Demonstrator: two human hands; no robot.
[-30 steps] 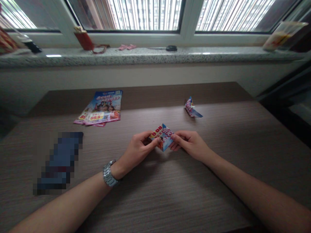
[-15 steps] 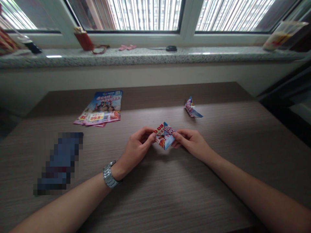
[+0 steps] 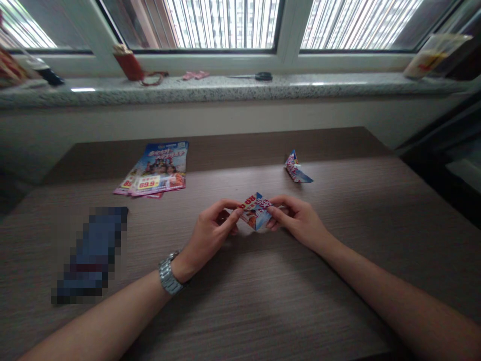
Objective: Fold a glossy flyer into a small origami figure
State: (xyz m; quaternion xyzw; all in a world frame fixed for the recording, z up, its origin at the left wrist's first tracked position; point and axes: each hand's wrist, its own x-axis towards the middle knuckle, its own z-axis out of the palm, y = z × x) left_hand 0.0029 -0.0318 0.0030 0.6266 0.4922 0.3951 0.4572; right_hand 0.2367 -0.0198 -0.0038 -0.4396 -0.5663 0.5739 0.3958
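A small folded paper square [image 3: 256, 210], printed in red, white and blue, is held with its corners pointing up, down and to the sides. My left hand [image 3: 218, 223], with a metal watch [image 3: 170, 273] on its wrist, pinches the left corner between thumb and fingers. At the right corner my right hand [image 3: 295, 215] pinches the same square. Both hands are just above the brown table [image 3: 240, 311]. Beyond my right hand stands another folded paper piece [image 3: 295, 168] with a raised tip.
Printed flyers [image 3: 161, 168] lie stacked at the back left of the table. A blurred dark blue flat object [image 3: 93, 253] is beside my left forearm. On the stone windowsill [image 3: 218, 90] are a red case [image 3: 129, 64], pink pieces [image 3: 195, 75] and a black-handled tool [image 3: 263, 76].
The paper square has tilted slightly, and its upper and lower corners look a little closer together. Both hands keep their pinch on it with only small finger shifts.
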